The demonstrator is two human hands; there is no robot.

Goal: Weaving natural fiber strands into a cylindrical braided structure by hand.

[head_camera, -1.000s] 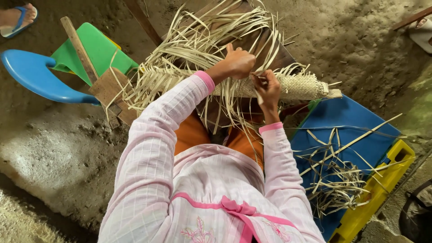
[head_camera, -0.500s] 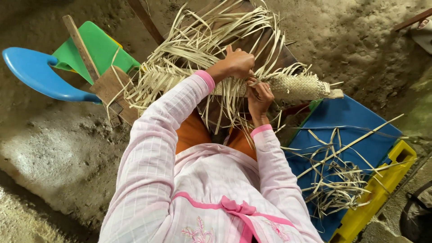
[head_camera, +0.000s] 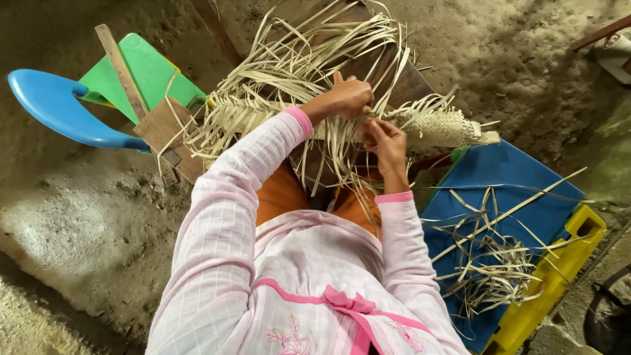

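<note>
Strips of dry leaf fan over my lap, crowding both hands; left hand clenches the woven mat, right hand pinches one strand. Blue chair sits left, blue crate right.

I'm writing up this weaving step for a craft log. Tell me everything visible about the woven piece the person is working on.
The woven piece is a long, narrow, pale straw-coloured band of flat leaf-like strips, plaited in a tight crisscross. It lies roughly level across the person's lap. Its finished right end is neat and closed; leftward it opens into many loose strips fanning up and hanging down. The left hand presses on its middle, and the right hand pinches strips beside it.
</note>
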